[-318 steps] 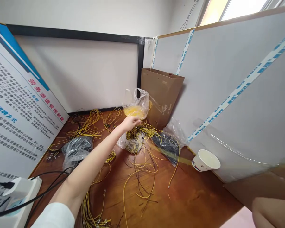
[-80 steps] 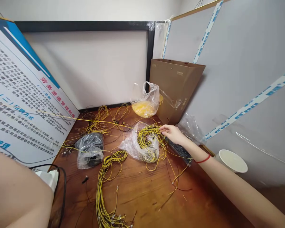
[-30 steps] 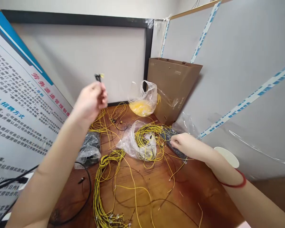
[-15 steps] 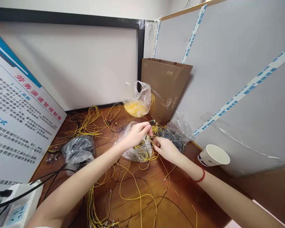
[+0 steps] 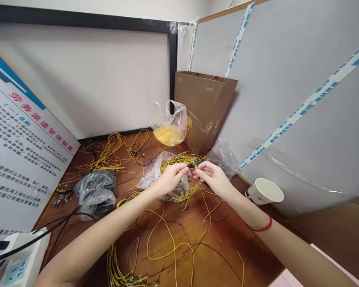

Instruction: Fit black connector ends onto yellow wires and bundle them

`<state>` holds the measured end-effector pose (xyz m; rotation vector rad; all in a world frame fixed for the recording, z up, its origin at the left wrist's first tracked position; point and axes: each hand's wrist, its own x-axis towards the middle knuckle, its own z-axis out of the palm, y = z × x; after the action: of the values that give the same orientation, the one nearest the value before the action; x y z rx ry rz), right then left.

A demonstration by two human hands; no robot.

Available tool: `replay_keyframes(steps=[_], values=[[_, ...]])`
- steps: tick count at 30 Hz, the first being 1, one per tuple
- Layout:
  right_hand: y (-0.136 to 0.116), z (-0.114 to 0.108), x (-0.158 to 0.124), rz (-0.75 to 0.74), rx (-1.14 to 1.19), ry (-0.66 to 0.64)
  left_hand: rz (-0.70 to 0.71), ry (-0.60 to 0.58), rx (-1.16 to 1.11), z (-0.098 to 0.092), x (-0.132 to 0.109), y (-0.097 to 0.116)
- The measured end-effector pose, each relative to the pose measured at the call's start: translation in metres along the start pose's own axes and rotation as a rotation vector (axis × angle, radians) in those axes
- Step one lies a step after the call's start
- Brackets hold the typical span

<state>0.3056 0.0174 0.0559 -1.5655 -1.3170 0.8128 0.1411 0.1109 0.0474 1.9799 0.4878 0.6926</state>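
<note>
Right at the centre, the left hand sits half closed with its fingers curled in, and the right hand, a red string bracelet at its wrist, has thumb and forefinger almost pinched together. Whether either hand has firm hold of the small black connector just between them is hard to tell. It appears to end one of the thin yellow wires looped over a clear plastic bag under the hands. Such wires should weigh little and stay limp and springy, so they will likely snag on each other; the connector or a gathered bundle looks a safer place to grip than a loose strand. Loose loops spread across the wooden desk, and a yellow wire coil lies near the lower edge, beside a white power strip. Farther off are a bag of dark cable, a bag of yellow wire, a brown paper bag, and a paper cup. The most open wood lies right of the hands, while a printed sign board and a grey panel hem the desk in.
</note>
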Motion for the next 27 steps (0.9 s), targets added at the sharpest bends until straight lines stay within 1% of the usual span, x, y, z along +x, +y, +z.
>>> replay_keyframes(steps=[3,7,12,13,15,17,18,19,22,24,27], values=[[0.006,-0.004,0.006,0.020,-0.016,0.015,-0.017,0.055,-0.049,-0.006,0.000,-0.005],[0.008,-0.011,0.004,0.042,-0.087,-0.035,-0.023,0.135,-0.122,-0.020,0.000,-0.004],[-0.004,-0.027,-0.016,0.052,-0.350,-0.107,-0.026,0.222,-0.248,-0.042,-0.004,0.006],[-0.007,-0.030,-0.018,0.045,-0.414,-0.104,-0.025,0.242,-0.266,-0.047,-0.005,0.008],[-0.013,-0.031,-0.018,0.013,-0.524,-0.045,-0.023,0.274,-0.291,-0.055,-0.006,0.013],[-0.015,-0.025,-0.009,-0.040,-0.595,0.034,-0.022,0.307,-0.317,-0.061,-0.006,0.018],[-0.015,-0.021,-0.002,-0.069,-0.613,0.048,-0.022,0.323,-0.333,-0.062,-0.006,0.021],[-0.015,-0.015,0.005,-0.096,-0.623,0.037,-0.022,0.337,-0.349,-0.063,-0.005,0.023],[-0.010,0.004,0.025,-0.135,-0.642,-0.067,-0.019,0.358,-0.379,-0.062,-0.006,0.027],[-0.005,0.014,0.032,-0.121,-0.667,-0.105,-0.017,0.354,-0.371,-0.062,-0.007,0.029],[0.001,0.025,0.035,-0.050,-0.704,-0.103,-0.034,0.349,-0.360,-0.064,-0.011,0.030]])
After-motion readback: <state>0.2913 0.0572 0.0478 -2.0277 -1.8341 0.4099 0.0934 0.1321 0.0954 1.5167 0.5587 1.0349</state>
